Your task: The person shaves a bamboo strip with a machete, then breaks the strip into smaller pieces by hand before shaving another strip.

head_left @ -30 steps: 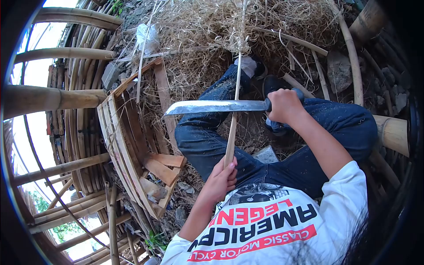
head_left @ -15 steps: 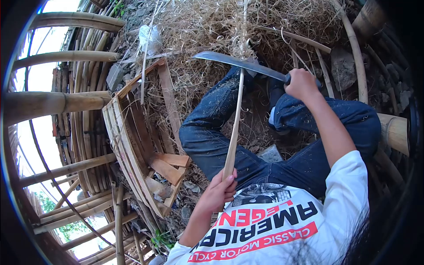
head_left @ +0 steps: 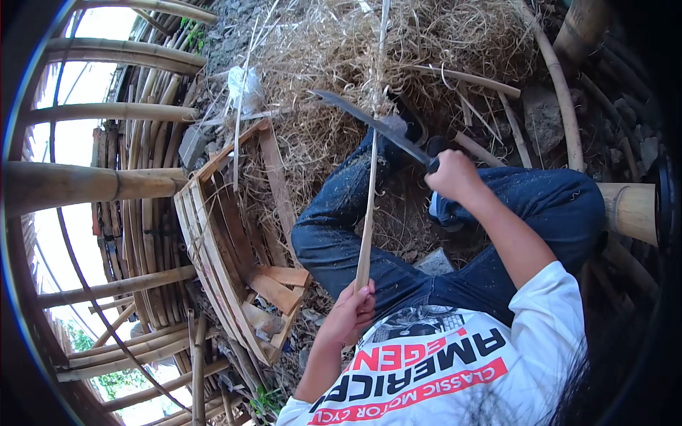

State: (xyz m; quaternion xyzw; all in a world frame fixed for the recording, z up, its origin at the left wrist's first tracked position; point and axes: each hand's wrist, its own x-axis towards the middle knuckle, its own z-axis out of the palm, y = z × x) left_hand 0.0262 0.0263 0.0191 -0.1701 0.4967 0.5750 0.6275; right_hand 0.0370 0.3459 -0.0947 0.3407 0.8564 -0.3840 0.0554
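Observation:
My left hand (head_left: pixel 349 312) is closed round the near end of a long bamboo strip (head_left: pixel 369 220), close to my shirt. The strip runs forward between my legs towards the shavings. My right hand (head_left: pixel 456 176) grips the dark handle of a machete (head_left: pixel 391 133). Its long blade slants across the strip near my foot, tip pointing to the upper left. Blade and strip overlap in this view. Pale dust and shavings cling to my jeans (head_left: pixel 330 234).
A heap of curly bamboo shavings (head_left: pixel 455 35) covers the ground ahead. On the left lies a broken wooden crate (head_left: pixel 213 255), with a white plastic bag (head_left: pixel 244 86) beyond it. Bamboo poles (head_left: pixel 92 181) form a frame at the left. A stone (head_left: pixel 545 117) lies at the right.
My right hand has drawn the machete back towards my body and a little left, and the blade now slants more steeply. My left hand keeps its hold on the strip.

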